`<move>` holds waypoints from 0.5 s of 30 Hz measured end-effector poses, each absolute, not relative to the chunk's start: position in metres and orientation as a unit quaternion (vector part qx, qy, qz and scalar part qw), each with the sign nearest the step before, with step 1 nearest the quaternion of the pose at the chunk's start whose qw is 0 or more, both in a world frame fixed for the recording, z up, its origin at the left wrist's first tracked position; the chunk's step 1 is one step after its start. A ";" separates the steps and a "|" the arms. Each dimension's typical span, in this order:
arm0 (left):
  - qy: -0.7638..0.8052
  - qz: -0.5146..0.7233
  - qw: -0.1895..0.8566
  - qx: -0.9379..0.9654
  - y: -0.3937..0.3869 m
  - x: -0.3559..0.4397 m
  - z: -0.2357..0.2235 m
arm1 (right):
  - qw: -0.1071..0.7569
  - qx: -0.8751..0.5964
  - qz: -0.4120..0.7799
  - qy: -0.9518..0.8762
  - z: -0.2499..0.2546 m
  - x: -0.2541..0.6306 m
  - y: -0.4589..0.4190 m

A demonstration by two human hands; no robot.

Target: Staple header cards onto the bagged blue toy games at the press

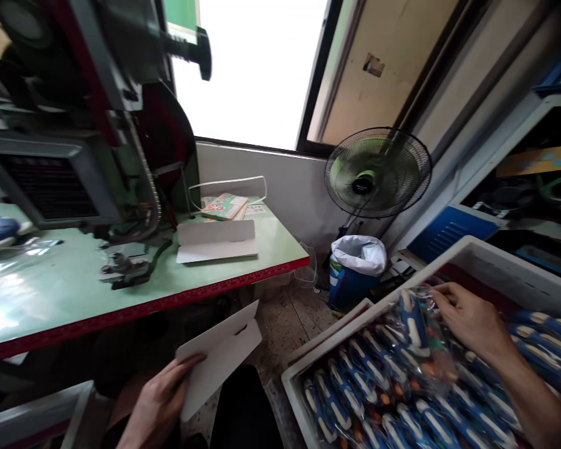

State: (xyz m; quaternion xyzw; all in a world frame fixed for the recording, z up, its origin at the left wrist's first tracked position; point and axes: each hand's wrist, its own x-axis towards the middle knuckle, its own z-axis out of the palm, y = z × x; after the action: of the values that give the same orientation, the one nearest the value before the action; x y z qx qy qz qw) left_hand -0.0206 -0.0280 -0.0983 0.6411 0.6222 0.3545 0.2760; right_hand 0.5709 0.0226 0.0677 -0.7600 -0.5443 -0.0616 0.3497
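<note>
My left hand (161, 394) is closed on the lower left end of a folded white card (224, 358), thumb on its inner side. The card has a crease along its length and a slot near the far end. My right hand (474, 321) pinches the top edge of a clear plastic pack (418, 327) with a long blue and cream item in it. The pack hangs over a white crate (303, 368) that holds rows of similar blue and cream packs (369, 371). Overlapping plastic hides the pack's lower part.
A green-topped table (280, 240) with a red edge bears a heavy machine (116, 156), another folded white card (217, 243) and small printed cards (227, 206). Beyond stand a fan (378, 171) and a lined bin (358, 268). Another crate (32, 411) is at lower left.
</note>
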 end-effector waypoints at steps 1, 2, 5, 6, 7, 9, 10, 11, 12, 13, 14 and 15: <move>0.611 0.350 0.286 0.649 -0.031 -0.006 -0.093 | 0.399 -0.750 0.027 -0.527 0.067 0.547 0.017; 0.605 0.344 0.294 0.655 -0.035 0.007 -0.089 | 0.445 -0.735 0.109 -0.500 0.064 0.519 0.012; 0.565 0.305 0.330 0.692 -0.052 0.040 -0.081 | 0.552 -0.656 0.312 -0.409 0.040 0.424 -0.002; 0.549 0.302 0.336 0.703 -0.057 0.047 -0.080 | 0.562 -0.619 0.391 -0.384 0.030 0.390 -0.006; 0.537 0.307 0.334 0.711 -0.061 0.051 -0.080 | 0.566 -0.586 0.453 -0.361 0.021 0.357 -0.010; 0.537 0.335 0.317 0.707 -0.065 0.050 -0.080 | 0.568 -0.531 0.538 -0.325 0.009 0.295 -0.017; 0.553 0.355 0.301 0.691 -0.065 0.046 -0.081 | 0.565 -0.511 0.568 -0.313 0.006 0.269 -0.021; 0.576 0.378 0.285 0.667 -0.064 0.039 -0.081 | 0.561 -0.492 0.591 -0.306 0.005 0.247 -0.024; 0.599 0.400 0.272 0.639 -0.063 0.030 -0.081 | 0.554 -0.474 0.613 -0.305 0.005 0.229 -0.026; 0.615 0.421 0.263 0.612 -0.062 0.020 -0.080 | 0.542 -0.457 0.631 -0.314 0.007 0.217 -0.027; 0.623 0.440 0.260 0.592 -0.061 0.009 -0.078 | 0.524 -0.442 0.647 -0.335 0.008 0.209 -0.026; 0.626 0.456 0.263 0.576 -0.060 -0.002 -0.075 | 0.504 -0.433 0.652 -0.365 0.009 0.205 -0.024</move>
State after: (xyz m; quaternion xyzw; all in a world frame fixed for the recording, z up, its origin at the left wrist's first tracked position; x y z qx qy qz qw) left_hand -0.0023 -0.0601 -0.0748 0.5755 0.6258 0.4558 0.2633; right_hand 0.2053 -0.0239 0.0088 -0.4328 -0.3648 0.6521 0.5044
